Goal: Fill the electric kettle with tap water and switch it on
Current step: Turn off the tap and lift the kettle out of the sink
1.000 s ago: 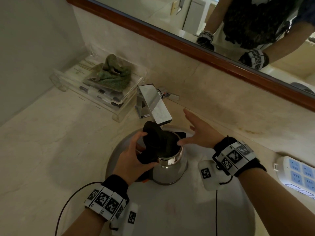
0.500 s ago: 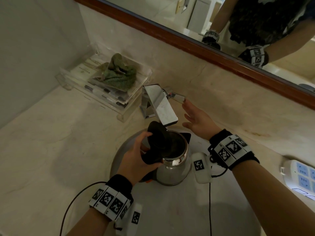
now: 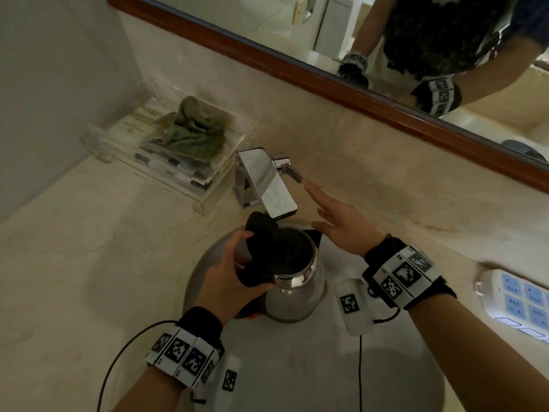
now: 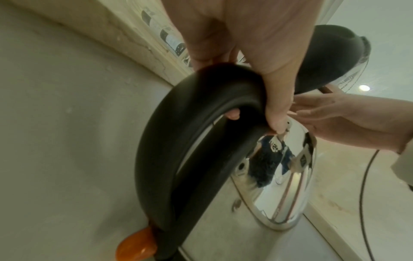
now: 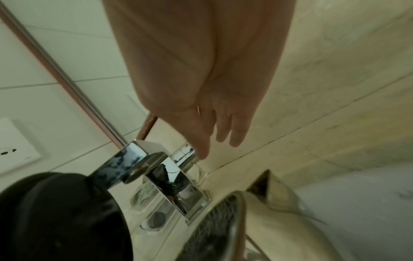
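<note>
At the left, a clear tray (image 3: 205,185) is standing near the basin edge. The left hand (image 3: 228,281) is gripping the handle of the kettle (image 3: 294,295) (lid open) under the faucet spout (image 3: 267,182). The right hand (image 3: 341,224), fingers straight, is reaching beside the faucet lever (image 3: 289,169).

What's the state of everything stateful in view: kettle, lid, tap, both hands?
kettle: upright in the sink, mouth under the spout, held by its handle
lid: flipped open
tap: no water running that I can see
tap lever: fingertips at its end, contact unclear
left hand: grips the kettle handle
right hand: fingers straight, holding nothing
</note>
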